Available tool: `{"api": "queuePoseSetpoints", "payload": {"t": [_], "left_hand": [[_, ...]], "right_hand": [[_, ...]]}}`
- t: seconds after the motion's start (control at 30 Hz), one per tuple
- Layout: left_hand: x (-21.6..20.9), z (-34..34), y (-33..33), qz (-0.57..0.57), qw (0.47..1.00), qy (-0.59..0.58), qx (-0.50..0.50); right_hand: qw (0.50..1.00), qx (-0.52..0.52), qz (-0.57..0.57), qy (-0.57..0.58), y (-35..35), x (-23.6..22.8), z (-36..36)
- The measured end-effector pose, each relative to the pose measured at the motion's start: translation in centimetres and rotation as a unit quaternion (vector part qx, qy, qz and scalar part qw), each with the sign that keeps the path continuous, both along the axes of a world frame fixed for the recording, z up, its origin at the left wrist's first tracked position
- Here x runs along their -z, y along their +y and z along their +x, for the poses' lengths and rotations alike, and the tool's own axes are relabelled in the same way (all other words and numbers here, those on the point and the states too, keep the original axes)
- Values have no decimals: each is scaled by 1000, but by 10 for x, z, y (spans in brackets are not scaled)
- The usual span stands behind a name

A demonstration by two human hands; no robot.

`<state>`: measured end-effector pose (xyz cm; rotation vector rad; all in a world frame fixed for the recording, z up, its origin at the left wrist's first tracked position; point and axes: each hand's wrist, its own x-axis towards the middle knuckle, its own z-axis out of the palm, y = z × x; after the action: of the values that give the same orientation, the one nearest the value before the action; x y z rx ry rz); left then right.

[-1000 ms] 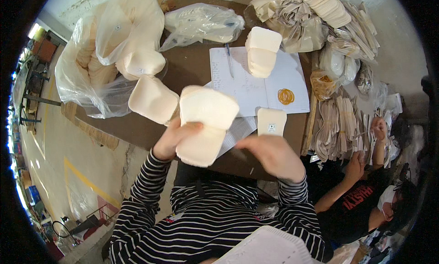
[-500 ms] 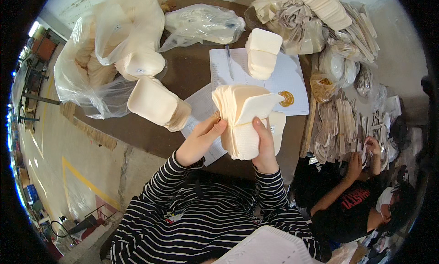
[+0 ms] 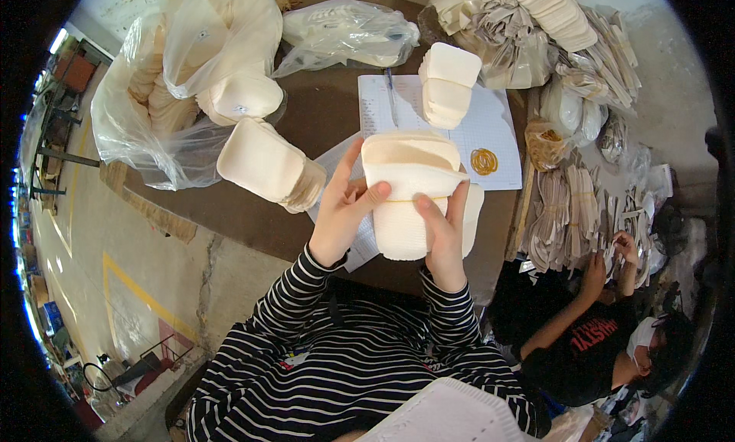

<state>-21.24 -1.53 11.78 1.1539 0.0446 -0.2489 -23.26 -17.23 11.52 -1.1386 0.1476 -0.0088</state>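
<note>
A thick stack of cream, rounded, pad-like pieces (image 3: 406,231) is held up in front of me, a thin yellow rubber band around its middle. My left hand (image 3: 341,212) grips its left edge, thumb at the band and index finger stretched upward. My right hand (image 3: 445,239) clasps the right side, its thumb on the front near the band. Above the band, the top piece bends forward, leaving a gap behind it. Just behind the right hand, another cream stack (image 3: 473,216) is partly hidden. A similar banded stack (image 3: 264,162) lies to the left, and another stack (image 3: 450,86) rests on the papers.
Loose yellow rubber bands (image 3: 484,162) and a pen (image 3: 391,97) lie on gridded paper (image 3: 501,132). Clear plastic bags (image 3: 157,155) with cream pieces stand at the far left of the brown table (image 3: 329,109). A co-worker's hands (image 3: 609,262) handle banded grey-beige strips (image 3: 563,212) at right.
The stack has turned so its front faces me more squarely, and its fanned upper pieces have come together. My left index finger has lifted from the edge and points upward.
</note>
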Motion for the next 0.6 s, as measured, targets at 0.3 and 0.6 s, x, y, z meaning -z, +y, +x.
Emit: {"api": "queuePoseSetpoints", "payload": {"t": [0.3,0.6], "left_hand": [[-24,-13,30,124,992,-18,-8],[0,-36,95,168,961,-16,-221]], "right_hand": [[996,80,32,-4,-39,-17,27],[991,43,-121,-50,-92,-12,203]]}}
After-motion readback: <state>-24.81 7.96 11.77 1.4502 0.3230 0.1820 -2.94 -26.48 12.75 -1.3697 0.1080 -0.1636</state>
